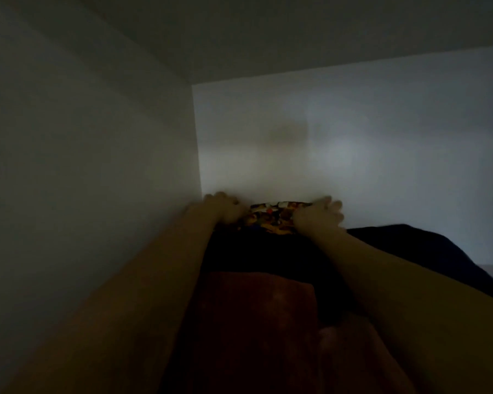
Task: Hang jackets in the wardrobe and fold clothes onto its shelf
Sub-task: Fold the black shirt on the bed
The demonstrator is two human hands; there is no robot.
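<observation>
Left hand point(225, 207) and right hand point(318, 213) gripped the patterned garment point(271, 216) at the shelf's back-left corner; evidently seating it against the back wall point(353, 137); exact finger positions blurred.

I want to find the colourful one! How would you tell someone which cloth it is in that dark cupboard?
Look into the wardrobe's back left corner, where the white walls meet. The patterned cloth lies there against the back wall, between the left hand and right hand. It alone has busy yellow, red and white print; the dark garment and reddish cloth nearer are plain.
</observation>
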